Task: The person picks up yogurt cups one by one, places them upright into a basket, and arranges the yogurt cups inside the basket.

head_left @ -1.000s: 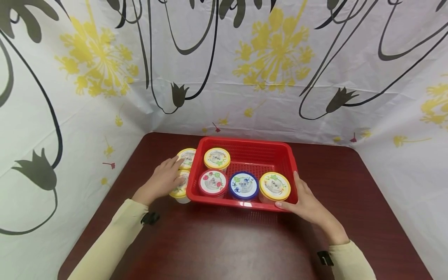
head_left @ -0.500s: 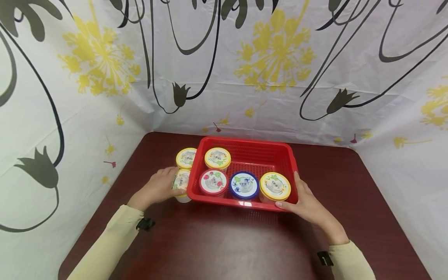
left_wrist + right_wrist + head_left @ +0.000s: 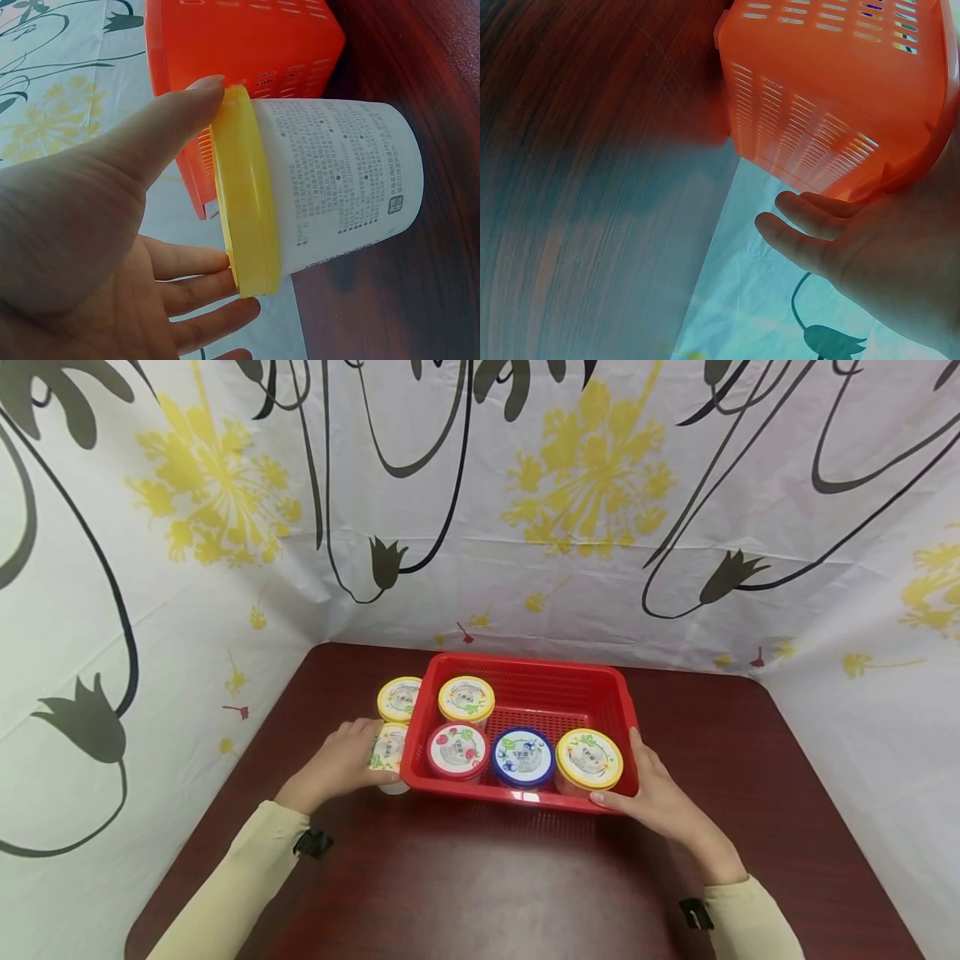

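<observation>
My left hand (image 3: 339, 763) grips a white tub with a yellow lid (image 3: 388, 748) that stands against the left side of a red plastic basket (image 3: 480, 790). In the left wrist view the thumb and fingers span that yellow lid (image 3: 250, 195), and print covers the tub's side (image 3: 341, 176). My right hand (image 3: 671, 802) holds the basket's right front corner, its thumb over the rim and its fingers along the outer side. Inside the basket sit a red-lidded tub (image 3: 457, 752), a blue-lidded tub (image 3: 522, 758) and a yellow-lidded tub (image 3: 588, 760) in the front row.
Behind the gripped tub, another yellow-lidded tub (image 3: 399, 698) stands on the dark wooden table (image 3: 465, 893). One more yellow-lidded tub (image 3: 466, 699) sits in the basket's back left corner. A patterned white cloth (image 3: 480, 585) hangs around the table's far and side edges.
My left hand has moved back from between the two outer tubs and settled around the nearer one's lid. The right hand and the basket stay in place.
</observation>
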A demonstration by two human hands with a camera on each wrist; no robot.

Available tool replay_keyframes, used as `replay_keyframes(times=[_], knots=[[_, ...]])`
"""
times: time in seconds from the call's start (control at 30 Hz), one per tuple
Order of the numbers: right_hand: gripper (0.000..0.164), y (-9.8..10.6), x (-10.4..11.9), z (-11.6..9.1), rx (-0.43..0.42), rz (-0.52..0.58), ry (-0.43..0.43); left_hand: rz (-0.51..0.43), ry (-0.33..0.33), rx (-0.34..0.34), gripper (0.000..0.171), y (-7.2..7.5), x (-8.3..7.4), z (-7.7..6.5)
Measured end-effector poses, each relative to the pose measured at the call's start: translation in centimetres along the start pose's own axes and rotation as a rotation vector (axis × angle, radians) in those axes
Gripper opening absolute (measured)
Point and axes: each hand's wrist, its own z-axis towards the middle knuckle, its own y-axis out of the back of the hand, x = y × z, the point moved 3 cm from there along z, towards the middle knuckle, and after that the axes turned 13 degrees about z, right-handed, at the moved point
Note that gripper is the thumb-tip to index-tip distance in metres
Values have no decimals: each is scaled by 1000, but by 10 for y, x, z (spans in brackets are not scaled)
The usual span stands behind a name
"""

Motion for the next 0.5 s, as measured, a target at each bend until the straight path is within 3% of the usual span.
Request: replay_keyframes(times=[0.5], knots=[[132,-1,-2,1,-2,-1,-2,-7,38,-29,91,5,6,5]])
